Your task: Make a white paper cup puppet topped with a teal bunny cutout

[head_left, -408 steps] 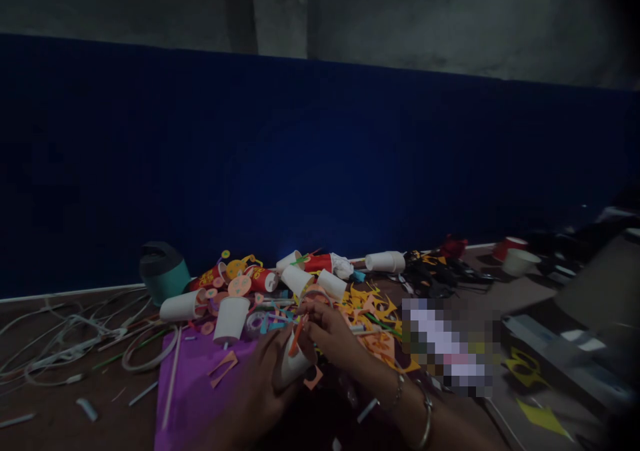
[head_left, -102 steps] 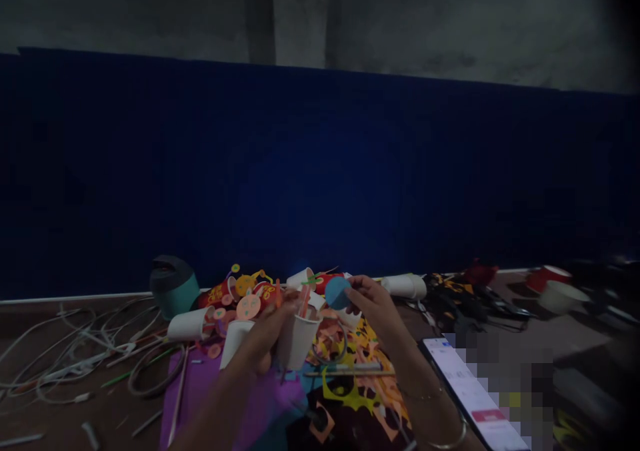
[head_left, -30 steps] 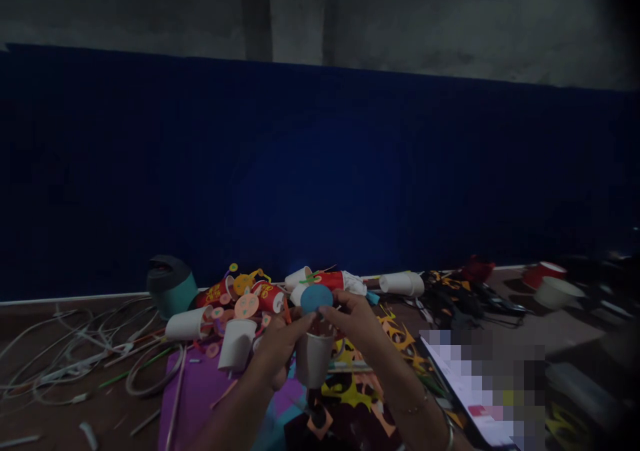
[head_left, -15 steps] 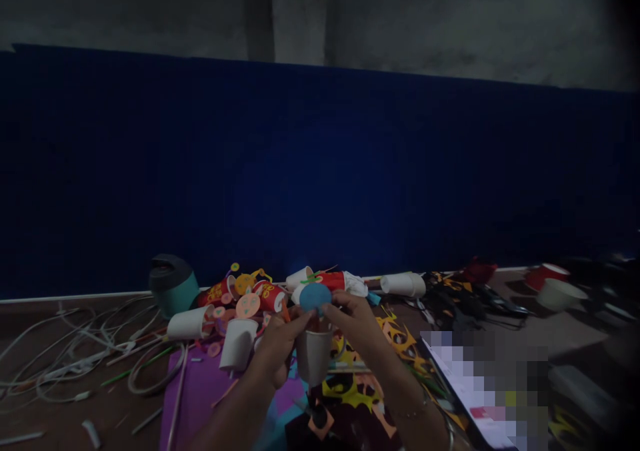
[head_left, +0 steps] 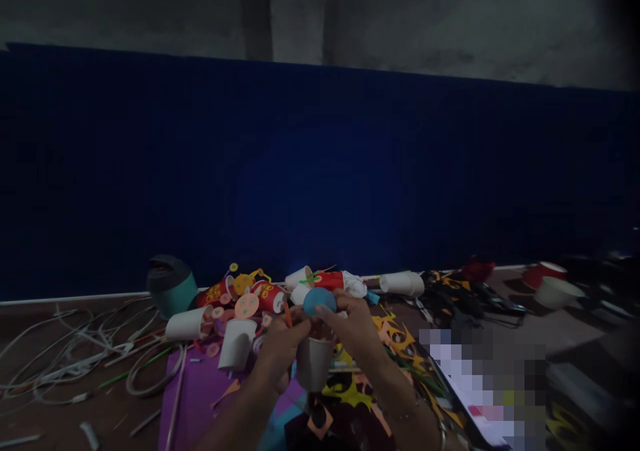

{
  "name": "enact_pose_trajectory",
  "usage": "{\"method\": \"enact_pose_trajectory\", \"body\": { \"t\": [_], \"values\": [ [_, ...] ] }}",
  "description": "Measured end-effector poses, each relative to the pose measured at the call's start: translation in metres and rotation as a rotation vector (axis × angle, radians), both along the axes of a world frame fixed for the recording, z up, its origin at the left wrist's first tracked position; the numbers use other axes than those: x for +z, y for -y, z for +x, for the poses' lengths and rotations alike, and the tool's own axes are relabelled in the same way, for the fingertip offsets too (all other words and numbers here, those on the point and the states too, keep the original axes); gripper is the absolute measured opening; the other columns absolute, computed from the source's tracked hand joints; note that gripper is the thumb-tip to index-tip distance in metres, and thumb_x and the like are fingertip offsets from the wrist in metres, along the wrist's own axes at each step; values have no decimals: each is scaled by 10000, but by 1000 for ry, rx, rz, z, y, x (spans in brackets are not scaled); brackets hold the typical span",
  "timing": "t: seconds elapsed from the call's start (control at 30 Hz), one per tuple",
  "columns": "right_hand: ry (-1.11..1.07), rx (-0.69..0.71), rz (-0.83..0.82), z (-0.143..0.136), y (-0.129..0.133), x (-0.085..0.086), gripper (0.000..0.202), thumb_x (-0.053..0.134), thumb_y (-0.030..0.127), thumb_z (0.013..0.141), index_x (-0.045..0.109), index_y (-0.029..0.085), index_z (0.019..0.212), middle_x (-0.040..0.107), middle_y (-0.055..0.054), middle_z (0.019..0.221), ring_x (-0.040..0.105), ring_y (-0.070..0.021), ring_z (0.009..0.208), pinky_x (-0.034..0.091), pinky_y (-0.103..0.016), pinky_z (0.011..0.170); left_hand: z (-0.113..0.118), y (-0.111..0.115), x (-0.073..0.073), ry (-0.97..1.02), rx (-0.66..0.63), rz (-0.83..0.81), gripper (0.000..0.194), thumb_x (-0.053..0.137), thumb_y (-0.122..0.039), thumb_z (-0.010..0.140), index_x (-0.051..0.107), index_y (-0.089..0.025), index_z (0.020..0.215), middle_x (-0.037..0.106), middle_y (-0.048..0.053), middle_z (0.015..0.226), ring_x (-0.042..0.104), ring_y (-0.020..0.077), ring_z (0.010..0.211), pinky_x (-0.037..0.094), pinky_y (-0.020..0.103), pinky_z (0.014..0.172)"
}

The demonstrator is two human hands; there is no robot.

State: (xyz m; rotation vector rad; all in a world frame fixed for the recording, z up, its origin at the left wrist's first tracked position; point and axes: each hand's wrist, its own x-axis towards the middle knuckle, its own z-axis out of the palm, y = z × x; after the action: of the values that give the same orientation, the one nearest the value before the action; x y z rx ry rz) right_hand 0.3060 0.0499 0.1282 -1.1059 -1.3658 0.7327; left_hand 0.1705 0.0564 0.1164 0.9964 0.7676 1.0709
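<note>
A white paper cup (head_left: 315, 366) is upright between my hands. A round blue paper disc (head_left: 320, 300) stands at its far rim. My left hand (head_left: 284, 341) is closed on the cup's left side, its thumb near the rim. My right hand (head_left: 354, 321) pinches the disc's lower right edge between thumb and fingers. The far-side fingertips of both hands are hidden behind the cup and disc. A thin orange strip (head_left: 288, 315) shows beside my left fingers.
White cups (head_left: 237, 344) and red cups (head_left: 270, 296) with paper faces lie behind. Purple paper (head_left: 195, 398), yellow cut-out scraps (head_left: 350, 391) and a phone-like screen (head_left: 465, 391) surround my arms. White cables (head_left: 75, 358) and a teal-black container (head_left: 173, 288) are left. A blue panel (head_left: 320, 171) stands behind.
The blue disc has moved slightly right and tilted back over the cup's rim. My right fingers have shifted a little along its edge. My left hand stays at the cup.
</note>
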Motion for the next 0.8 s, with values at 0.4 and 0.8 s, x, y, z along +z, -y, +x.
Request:
{"method": "enact_pose_trajectory", "body": {
  "t": [0.4, 0.8],
  "values": [
    [26, 103, -212, 6, 0, 3, 226, 637, 367, 748, 702, 150, 762, 662, -32, 664, 585, -167, 626, 457, -267, 577, -6, -8, -4, -49, 56, -86, 185, 746, -286, 636, 606, -178, 690, 612, -30, 583, 575, 140, 579, 424, 236, 588],
    [-5, 22, -11, 5, -7, -6, 187, 645, 327, 770, 715, 166, 707, 674, -56, 829, 604, -211, 781, 471, -318, 734, -10, -6, 7, -3, -105, -43, 371, 741, -299, 686, 632, -167, 1015, 712, 87, 938, 659, 234, 868, 490, 309, 769]
  ]
}}
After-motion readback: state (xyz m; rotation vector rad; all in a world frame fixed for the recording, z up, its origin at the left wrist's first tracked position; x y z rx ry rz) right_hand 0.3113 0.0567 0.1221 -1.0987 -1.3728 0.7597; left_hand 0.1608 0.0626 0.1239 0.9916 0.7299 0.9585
